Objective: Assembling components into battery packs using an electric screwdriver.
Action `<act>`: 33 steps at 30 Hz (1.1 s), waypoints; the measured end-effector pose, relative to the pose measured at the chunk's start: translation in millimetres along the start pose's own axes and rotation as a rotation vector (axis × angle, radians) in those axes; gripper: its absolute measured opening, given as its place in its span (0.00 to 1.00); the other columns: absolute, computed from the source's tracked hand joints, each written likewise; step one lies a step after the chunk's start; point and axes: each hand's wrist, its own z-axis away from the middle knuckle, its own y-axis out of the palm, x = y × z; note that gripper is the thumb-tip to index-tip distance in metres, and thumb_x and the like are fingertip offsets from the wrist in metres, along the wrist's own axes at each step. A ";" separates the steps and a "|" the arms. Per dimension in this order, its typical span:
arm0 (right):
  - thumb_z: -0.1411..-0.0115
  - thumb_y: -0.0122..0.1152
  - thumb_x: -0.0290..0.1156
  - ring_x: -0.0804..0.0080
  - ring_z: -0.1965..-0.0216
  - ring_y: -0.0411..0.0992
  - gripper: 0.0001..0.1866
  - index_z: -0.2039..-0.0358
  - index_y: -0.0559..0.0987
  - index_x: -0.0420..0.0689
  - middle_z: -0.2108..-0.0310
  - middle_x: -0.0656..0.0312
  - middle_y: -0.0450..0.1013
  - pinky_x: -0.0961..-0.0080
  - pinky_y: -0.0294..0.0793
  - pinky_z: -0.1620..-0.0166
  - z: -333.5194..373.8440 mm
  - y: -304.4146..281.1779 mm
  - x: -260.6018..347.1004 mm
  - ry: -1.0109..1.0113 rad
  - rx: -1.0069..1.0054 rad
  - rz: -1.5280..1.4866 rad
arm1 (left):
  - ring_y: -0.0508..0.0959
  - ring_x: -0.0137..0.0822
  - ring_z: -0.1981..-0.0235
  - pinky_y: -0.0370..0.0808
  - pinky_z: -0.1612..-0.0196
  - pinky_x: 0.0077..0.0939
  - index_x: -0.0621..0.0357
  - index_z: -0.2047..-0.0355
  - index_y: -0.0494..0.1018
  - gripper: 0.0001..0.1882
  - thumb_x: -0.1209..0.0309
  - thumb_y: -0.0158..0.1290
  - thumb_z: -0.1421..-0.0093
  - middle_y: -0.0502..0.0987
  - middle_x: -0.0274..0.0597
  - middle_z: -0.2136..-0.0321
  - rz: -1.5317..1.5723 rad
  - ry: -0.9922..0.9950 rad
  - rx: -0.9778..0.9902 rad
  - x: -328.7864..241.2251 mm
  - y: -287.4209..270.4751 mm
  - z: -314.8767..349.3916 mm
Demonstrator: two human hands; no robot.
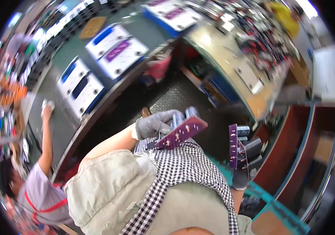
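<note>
Grey gloves cover both my hands. In front of my apron, my left hand (155,124) is closed on a purple circuit board (183,133), which is tilted with its solder-dotted face toward me. Blue cylindrical capacitors (191,112) stick out from that board's far side. Lower and further right, my right hand (241,178) grips a second purple circuit board (233,145), held nearly upright. Dark cylindrical capacitors (253,147) project from its right side. Most of the right fingers are hidden or blurred.
White-and-blue fixtures (134,49) stand on the dark green bench to the left and ahead. A tan table (224,62) carries heaped parts. Wooden shelving (289,145) and a teal crate (265,199) are at my right. A co-worker (44,192) reaches over the bench at left.
</note>
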 end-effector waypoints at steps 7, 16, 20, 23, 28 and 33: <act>0.36 0.49 0.53 0.62 0.35 0.61 0.37 0.31 0.61 0.47 0.32 0.56 0.60 0.59 0.53 0.30 -159.7 179.3 -124.2 0.389 0.610 0.410 | 0.77 0.39 0.48 0.74 0.42 0.37 0.59 0.39 0.62 0.34 0.74 0.61 0.45 0.75 0.42 0.52 -0.030 0.726 -0.553 -62.5 -51.4 158.5; 0.42 0.54 0.22 0.69 0.64 0.77 0.09 0.62 0.80 0.39 0.65 0.58 0.78 0.71 0.75 0.60 -290.1 379.6 -317.9 0.119 1.179 1.183 | 0.82 0.35 0.66 0.80 0.65 0.28 0.61 0.51 0.72 0.23 0.85 0.61 0.47 0.81 0.42 0.60 0.005 0.855 -1.428 -110.3 -127.3 224.3; 0.34 0.51 0.29 0.74 0.64 0.76 0.12 0.57 0.78 0.37 0.64 0.58 0.77 0.73 0.75 0.61 -310.3 421.2 -363.6 0.201 1.349 1.103 | 0.82 0.41 0.63 0.78 0.62 0.33 0.60 0.55 0.75 0.23 0.66 0.68 0.50 0.80 0.45 0.60 -0.637 0.008 -1.863 -123.0 -124.8 244.2; 0.33 0.51 0.31 0.72 0.65 0.76 0.12 0.58 0.78 0.37 0.63 0.57 0.77 0.73 0.75 0.61 -317.7 428.8 -366.8 0.521 1.316 0.940 | 0.81 0.47 0.59 0.77 0.54 0.37 0.58 0.58 0.77 0.29 0.54 0.70 0.56 0.79 0.47 0.59 -0.926 -0.355 -2.119 -133.3 -89.3 250.5; 0.35 0.52 0.42 0.69 0.59 0.76 0.22 0.52 0.76 0.35 0.57 0.56 0.78 0.73 0.76 0.57 -345.6 414.3 -376.8 0.941 1.125 0.562 | 0.76 0.44 0.50 0.72 0.45 0.40 0.49 0.51 0.74 0.27 0.65 0.67 0.53 0.77 0.45 0.58 -2.287 -0.127 -1.776 -193.7 -74.1 246.8; 0.34 0.47 0.37 0.67 0.53 0.77 0.20 0.48 0.73 0.36 0.52 0.55 0.76 0.69 0.78 0.51 -370.0 384.7 -386.1 0.614 1.341 0.876 | 0.76 0.40 0.51 0.68 0.45 0.40 0.52 0.54 0.75 0.27 0.62 0.68 0.56 0.76 0.39 0.55 -1.780 -0.652 -1.514 -192.0 -94.6 234.8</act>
